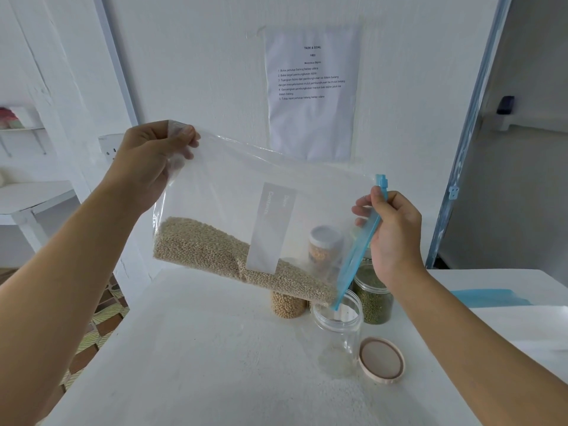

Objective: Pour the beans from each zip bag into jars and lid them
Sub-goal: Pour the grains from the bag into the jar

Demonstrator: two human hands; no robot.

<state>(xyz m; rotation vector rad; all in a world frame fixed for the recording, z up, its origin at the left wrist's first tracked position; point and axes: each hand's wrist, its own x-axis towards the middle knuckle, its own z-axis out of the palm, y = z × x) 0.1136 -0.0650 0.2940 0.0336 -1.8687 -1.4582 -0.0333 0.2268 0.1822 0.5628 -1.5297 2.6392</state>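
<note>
The left hand (pixel 153 161) pinched the ten-o'clock corner of a tilted clear zip bag (pixel 246 192), with pale beans (pixel 212 250) heaped along its lower side. Its low corner sat at the mouth of an open jar (pixel 338 333) on the table (pixel 199 364), the lid (pixel 382 359) at the jar's four o'clock. The right hand (pixel 395 238) gripped the bag's blue zip edge.

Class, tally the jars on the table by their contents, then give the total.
Jar of pale beans: 1
Jar of green beans: 1
Jar of yellow-orange contents: 1
Empty jar: 1
Total: 4
</note>
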